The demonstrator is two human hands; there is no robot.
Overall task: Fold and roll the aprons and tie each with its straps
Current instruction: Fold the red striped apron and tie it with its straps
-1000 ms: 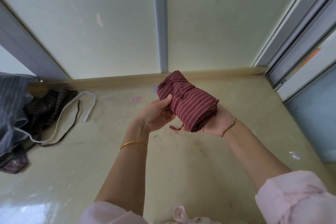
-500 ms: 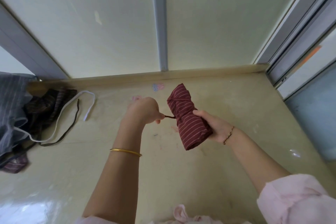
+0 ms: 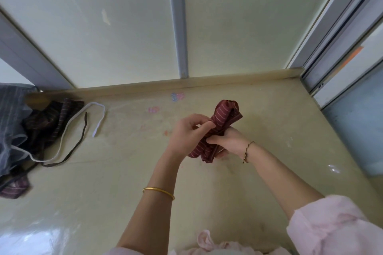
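The dark red rolled apron [image 3: 224, 113] of cloth with thin pale stripes is in the air, a little above the worktop [image 3: 103, 182], held between both hands. Half a second ago the left hand [image 3: 186, 132] was away from the roll and was pulling a thin strap out to the side. Now this hand is back at the roll. Its thumb and first finger pinch the cloth at the middle, just against the fingers of the right hand [image 3: 230, 143]. The right hand grips the lower half of the roll from the side, with its fingers curled round it. The strap itself is too thin to see clearly now. I think the strap is pulled tight and the knot is being made, so this apron is nearly finished.

The worktop is pale yellow-green and glossy, with small pink and blue marks [image 3: 177, 96] near its far edge. At its left side lies a heap of dark striped aprons [image 3: 47, 124] not yet folded, with a long white strap [image 3: 68, 130] and a dark strap [image 3: 76, 145] spread out from it. Behind stands a cream panel wall [image 3: 103, 37] with a grey post [image 3: 178, 27]. At the right is a grey sliding frame [image 3: 335, 33].
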